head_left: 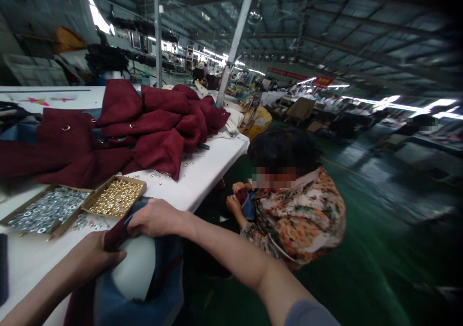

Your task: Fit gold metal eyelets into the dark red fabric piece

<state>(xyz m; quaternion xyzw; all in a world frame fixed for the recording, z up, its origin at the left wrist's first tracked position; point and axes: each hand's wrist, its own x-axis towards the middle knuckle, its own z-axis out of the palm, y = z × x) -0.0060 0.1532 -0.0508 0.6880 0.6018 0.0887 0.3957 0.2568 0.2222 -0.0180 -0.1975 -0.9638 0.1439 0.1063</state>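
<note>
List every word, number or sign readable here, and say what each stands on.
Long red banner under the roof: light characters, too blurred to read.
Smaller red sign beside it: yellowish characters, too blurred to read.
Maroon cloth gripped by left hand and right hand: no writing shows.
Boxes of gold eyelets and silver rings: no labels visible.

gold eyelets (116,196) | silver washers (46,213) | maroon cloth heap (144,123) | person (300,210) crouching beside table (206,174)

Bare left hand (97,256) and bare right hand (155,218); far back from the right one's fingers (135,227), a short grey fabric sleeve (311,316) begins.
</note>
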